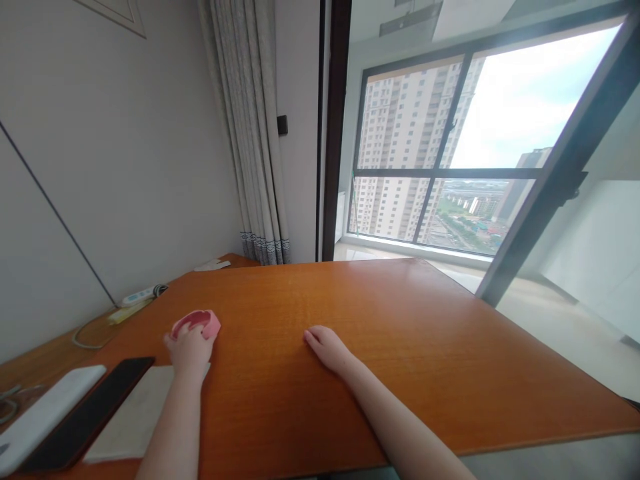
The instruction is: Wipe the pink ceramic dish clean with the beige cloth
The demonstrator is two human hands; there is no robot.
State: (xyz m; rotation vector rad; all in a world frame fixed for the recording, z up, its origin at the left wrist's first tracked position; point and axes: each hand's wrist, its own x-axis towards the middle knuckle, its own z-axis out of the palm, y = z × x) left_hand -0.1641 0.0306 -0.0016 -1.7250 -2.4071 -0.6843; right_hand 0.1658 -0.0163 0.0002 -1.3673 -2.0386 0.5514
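On the wooden table (280,393), my left hand (190,347) grips the near rim of a small pink open container (213,325) with angular sides. Some of its fingers reach inside the rim, and the hand hides the container's near side. Its contents cannot be made out. My right hand (327,348) rests on the table to the right, apart from the container. Those fingers are curled in with the thumb alongside, and nothing shows in them.
Beside my left forearm lie a pale flat pad (133,413), a dark flat case (93,413) and a long white device (50,417). A power strip (139,296) with a cable sits by the wall. Beyond the table are a curtain (255,133) and a window (440,172).
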